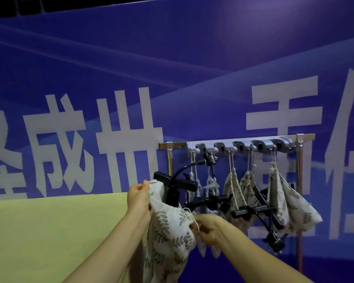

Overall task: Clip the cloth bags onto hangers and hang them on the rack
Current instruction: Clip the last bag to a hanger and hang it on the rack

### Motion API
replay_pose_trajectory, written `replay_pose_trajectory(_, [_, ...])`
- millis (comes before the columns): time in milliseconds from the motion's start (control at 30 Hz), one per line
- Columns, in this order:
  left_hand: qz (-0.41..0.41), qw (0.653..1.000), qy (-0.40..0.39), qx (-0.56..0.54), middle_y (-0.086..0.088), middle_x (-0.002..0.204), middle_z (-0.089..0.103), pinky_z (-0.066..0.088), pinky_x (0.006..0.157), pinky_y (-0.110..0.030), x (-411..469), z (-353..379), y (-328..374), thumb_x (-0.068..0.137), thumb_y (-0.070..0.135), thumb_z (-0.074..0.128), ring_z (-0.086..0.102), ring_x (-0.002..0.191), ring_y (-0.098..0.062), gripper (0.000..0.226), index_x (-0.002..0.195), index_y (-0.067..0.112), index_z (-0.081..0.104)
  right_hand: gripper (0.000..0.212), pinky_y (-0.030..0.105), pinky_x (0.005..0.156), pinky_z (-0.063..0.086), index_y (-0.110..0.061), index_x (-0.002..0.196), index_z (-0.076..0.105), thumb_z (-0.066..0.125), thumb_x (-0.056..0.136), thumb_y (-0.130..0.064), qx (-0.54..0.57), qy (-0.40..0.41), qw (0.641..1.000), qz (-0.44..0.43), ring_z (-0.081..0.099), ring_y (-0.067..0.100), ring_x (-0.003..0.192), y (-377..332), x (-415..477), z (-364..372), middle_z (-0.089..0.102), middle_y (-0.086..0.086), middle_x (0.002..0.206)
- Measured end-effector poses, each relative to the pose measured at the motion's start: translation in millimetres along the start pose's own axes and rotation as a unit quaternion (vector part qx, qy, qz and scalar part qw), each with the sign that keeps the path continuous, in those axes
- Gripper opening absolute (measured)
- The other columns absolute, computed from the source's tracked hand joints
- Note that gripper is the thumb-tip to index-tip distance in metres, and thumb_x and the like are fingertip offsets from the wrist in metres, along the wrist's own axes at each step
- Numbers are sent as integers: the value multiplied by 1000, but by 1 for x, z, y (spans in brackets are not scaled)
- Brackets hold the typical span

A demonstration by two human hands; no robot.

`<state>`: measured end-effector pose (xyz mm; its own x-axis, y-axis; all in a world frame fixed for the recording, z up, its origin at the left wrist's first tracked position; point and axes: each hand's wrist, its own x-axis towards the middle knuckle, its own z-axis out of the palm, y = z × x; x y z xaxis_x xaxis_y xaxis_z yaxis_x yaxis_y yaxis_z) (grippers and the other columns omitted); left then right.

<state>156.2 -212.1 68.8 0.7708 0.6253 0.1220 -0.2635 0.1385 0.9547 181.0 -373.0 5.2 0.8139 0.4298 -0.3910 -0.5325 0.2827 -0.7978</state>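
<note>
A white cloth bag (168,231) with a grey leaf print hangs between my hands, below the left end of the rack. My left hand (138,196) pinches the bag's top left corner. My right hand (207,227) grips the bag's right edge by its drawstring. A black clip hanger (177,183) sits at the bag's top edge, its curved hook reaching up toward the grey hook rail (239,146). Several more leaf-print bags (278,193) hang by their cords from the rail, with other black clip hangers (247,211) dangling among them.
The rail is fixed to a metal rack (299,180) with a chrome crossbar and posts. Behind it runs a blue banner wall (172,68) with large white characters. A pale yellow surface (49,231) fills the lower left.
</note>
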Motion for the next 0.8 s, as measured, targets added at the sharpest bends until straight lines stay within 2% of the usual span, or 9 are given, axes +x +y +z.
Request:
replay_pose_trajectory(33, [-4, 1000, 5, 3, -10, 70, 55, 46, 63, -28, 2, -3, -5, 97, 16, 47, 56, 72, -26, 32, 67, 7, 51, 29, 17, 37, 49, 3, 60, 61, 57, 88, 2, 27, 0, 1000, 0, 53, 12, 34, -3, -1, -9, 56, 10, 45])
replay_pose_trajectory(67, [-5, 1000, 10, 2, -10, 70, 55, 46, 65, -29, 4, -6, -6, 97, 17, 47, 55, 71, -26, 32, 67, 7, 50, 31, 17, 38, 49, 4, 59, 62, 56, 89, 0, 27, -17, 1000, 0, 54, 11, 34, -7, -4, -14, 58, 9, 46])
replay_pose_trajectory(133, [-8, 1000, 13, -3, -10, 73, 57, 50, 72, -33, 6, -10, -8, 98, 19, 47, 56, 71, -25, 31, 69, 8, 51, 27, 18, 46, 54, 4, 66, 69, 59, 90, -3, -50, -38, 998, -6, 61, 10, 43, -13, -15, -19, 64, 9, 54])
replay_pose_trajectory(300, [0, 1000, 18, 17, -8, 72, 56, 48, 84, -38, 5, -5, -13, 98, 22, 46, 57, 79, -28, 34, 65, 11, 50, 10, 13, 42, 49, 0, 88, 68, 59, 91, -3, -197, -37, 980, -3, 60, 6, 45, -15, -24, -17, 67, 4, 57])
replay_pose_trajectory(467, [11, 999, 14, 28, -12, 80, 62, 50, 85, -38, 2, 2, -9, 97, 24, 46, 60, 86, -30, 31, 74, 6, 56, 34, 18, 44, 45, -13, 59, 62, 57, 93, -13, -195, -24, 981, -3, 49, 8, 46, -3, -8, -1, 47, 0, 59])
replay_pose_trajectory(567, [2, 999, 21, 25, -20, 98, 63, 51, 91, -43, 2, 2, -7, 97, 28, 47, 61, 94, -33, 30, 95, 0, 59, 22, 21, 55, 50, -12, 69, 60, 58, 90, -18, -235, -28, 972, 0, 59, 11, 55, -2, -12, 7, 58, 2, 66])
replay_pose_trajectory(633, [7, 999, 23, 31, -19, 94, 62, 50, 88, -41, 1, 3, -7, 97, 28, 47, 60, 89, -30, 29, 90, 3, 58, 23, 22, 56, 55, -11, 74, 62, 62, 89, -28, -260, -46, 964, 44, 66, 13, 61, -4, -22, 10, 66, 3, 72])
replay_pose_trajectory(700, [13, 999, 27, 32, -15, 87, 58, 50, 84, -39, -2, 5, -5, 97, 27, 46, 57, 85, -26, 30, 75, 9, 53, 37, 19, 55, 57, -10, 78, 63, 59, 89, -46, -315, -81, 940, 104, 68, 11, 62, -7, -37, 10, 70, 1, 69])
replay_pose_trajectory(800, [16, 999, 31, 30, -14, 95, 61, 51, 87, -37, -9, 9, -2, 97, 27, 46, 58, 89, -26, 28, 88, 3, 59, 57, 14, 42, 51, -11, 82, 57, 39, 89, -65, -399, -98, 902, 136, 65, 7, 47, -13, -57, 4, 69, 0, 57])
